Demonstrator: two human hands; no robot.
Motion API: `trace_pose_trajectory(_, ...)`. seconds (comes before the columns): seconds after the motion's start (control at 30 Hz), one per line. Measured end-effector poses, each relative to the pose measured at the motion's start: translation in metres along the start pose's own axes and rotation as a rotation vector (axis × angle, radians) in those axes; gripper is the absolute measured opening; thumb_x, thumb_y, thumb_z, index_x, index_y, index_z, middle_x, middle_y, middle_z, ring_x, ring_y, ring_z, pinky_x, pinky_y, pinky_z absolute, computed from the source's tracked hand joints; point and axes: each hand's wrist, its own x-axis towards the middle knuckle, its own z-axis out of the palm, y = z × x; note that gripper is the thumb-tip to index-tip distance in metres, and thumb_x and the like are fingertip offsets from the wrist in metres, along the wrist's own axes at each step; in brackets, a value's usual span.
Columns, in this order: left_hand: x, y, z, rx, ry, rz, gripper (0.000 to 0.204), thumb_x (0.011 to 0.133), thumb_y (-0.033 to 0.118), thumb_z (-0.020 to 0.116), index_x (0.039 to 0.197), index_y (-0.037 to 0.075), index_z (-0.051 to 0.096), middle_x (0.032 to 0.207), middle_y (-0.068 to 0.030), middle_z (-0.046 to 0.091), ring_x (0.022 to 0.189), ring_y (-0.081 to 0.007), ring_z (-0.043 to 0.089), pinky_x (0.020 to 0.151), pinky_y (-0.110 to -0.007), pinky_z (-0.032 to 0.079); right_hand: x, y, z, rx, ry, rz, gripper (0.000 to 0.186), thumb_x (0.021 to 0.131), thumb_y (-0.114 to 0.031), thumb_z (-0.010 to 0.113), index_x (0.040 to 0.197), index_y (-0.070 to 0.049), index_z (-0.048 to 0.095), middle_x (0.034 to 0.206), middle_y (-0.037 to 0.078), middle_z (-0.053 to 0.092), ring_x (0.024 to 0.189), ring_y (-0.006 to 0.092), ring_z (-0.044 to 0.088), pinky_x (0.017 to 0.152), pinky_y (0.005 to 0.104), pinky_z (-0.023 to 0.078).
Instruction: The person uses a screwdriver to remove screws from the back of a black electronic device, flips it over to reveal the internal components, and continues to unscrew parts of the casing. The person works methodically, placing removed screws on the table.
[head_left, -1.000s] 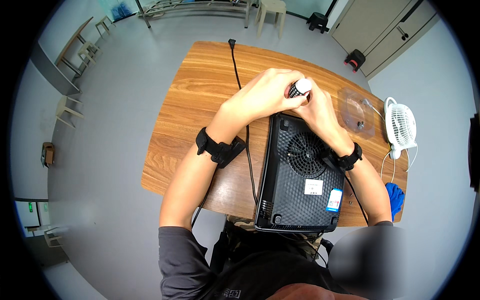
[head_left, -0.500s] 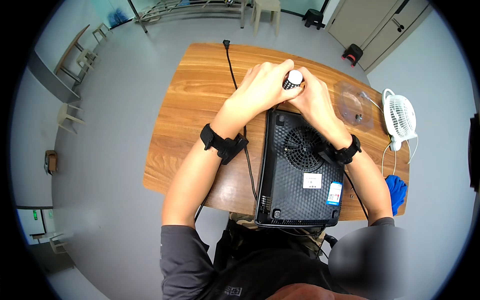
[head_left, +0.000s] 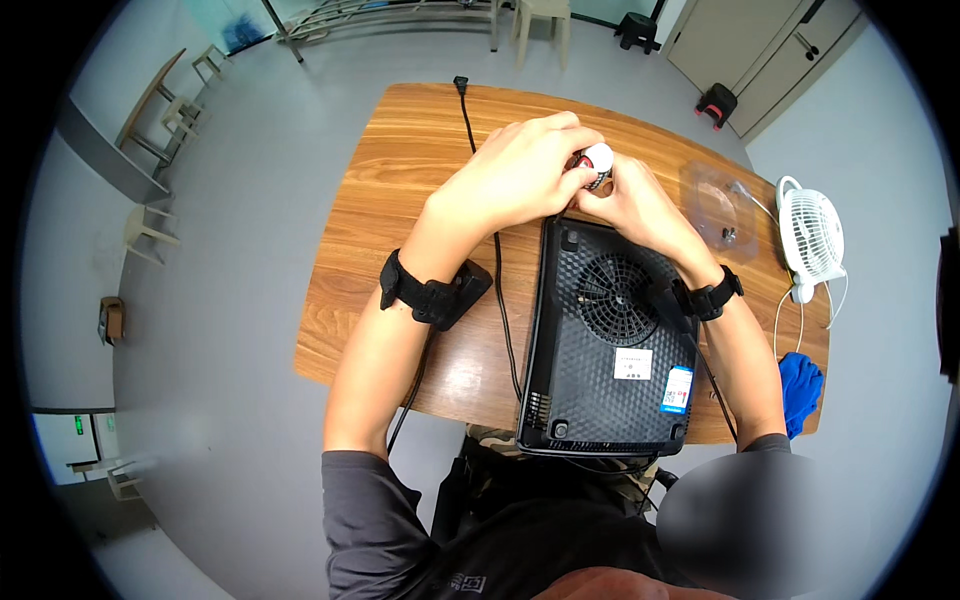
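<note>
Above the far edge of a flat black appliance (head_left: 600, 400), bottom up with a round fan grille, my two hands meet. My left hand (head_left: 530, 165) is closed, thumb and fingers gripping a short cylinder (head_left: 598, 158) with a white round end and a dark patterned side. My right hand (head_left: 640, 200) curls in from the other side, thumb and forefinger closed around its side. The cylinder's lower part is hidden by my fingers, so its kind cannot be made out. The appliance looks like an induction cooker.
The wooden table (head_left: 400, 200) carries a black power cord (head_left: 502, 300) left of the appliance. To the right stand a clear plastic tray (head_left: 705, 180) with small dark parts, a white fan (head_left: 812, 235) and a blue cloth (head_left: 800, 385). Small stools (head_left: 716, 104) stand on the floor.
My left hand has turned, its wrist shifting left, and its fingers now cover more of the cylinder's top. A reddish patch shows beside the white end. The whole view has slid slightly.
</note>
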Motion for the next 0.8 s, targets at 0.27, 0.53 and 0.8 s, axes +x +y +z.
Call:
trace_pose_trajectory(0.27, 0.009, 0.008, 0.012, 0.171, 0.046, -0.021, 0.026, 0.095, 0.025, 0.067, 0.106, 0.002, 0.071, 0.099, -0.0149, 0.069, 0.091, -0.0388, 0.069, 0.08, -0.048, 0.056, 0.0, -0.009, -0.001, -0.184, 0.334, -0.091, 0.035, 0.079, -0.017, 0.08, 0.104, 0.003, 0.066, 0.096, 0.024, 0.072, 0.091, 0.0435, 0.07, 0.078, 0.0485, 0.055)
trace_pose_trajectory(0.53, 0.018, 0.028, 0.008, 0.42, 0.045, -0.118, 0.035, 0.092, 0.037, 0.073, 0.099, 0.002, 0.07, 0.094, -0.015, 0.07, 0.085, -0.0373, 0.071, 0.076, -0.049, 0.057, -0.002, -0.004, 0.014, -0.03, 0.467, -0.077, 0.032, 0.082, -0.011, 0.076, 0.11, 0.004, 0.071, 0.09, 0.021, 0.075, 0.085, 0.0373, 0.075, 0.078, 0.0432, 0.058)
trace_pose_trajectory(0.8, 0.019, 0.019, 0.003, 0.242, 0.039, 0.002, 0.029, 0.096, 0.028, 0.07, 0.113, 0.004, 0.073, 0.101, -0.0134, 0.072, 0.092, -0.0371, 0.07, 0.081, -0.047, 0.056, -0.001, -0.004, -0.002, -0.068, 0.324, -0.088, 0.027, 0.087, -0.017, 0.073, 0.109, -0.001, 0.074, 0.077, 0.016, 0.075, 0.077, 0.0346, 0.075, 0.072, 0.0436, 0.058)
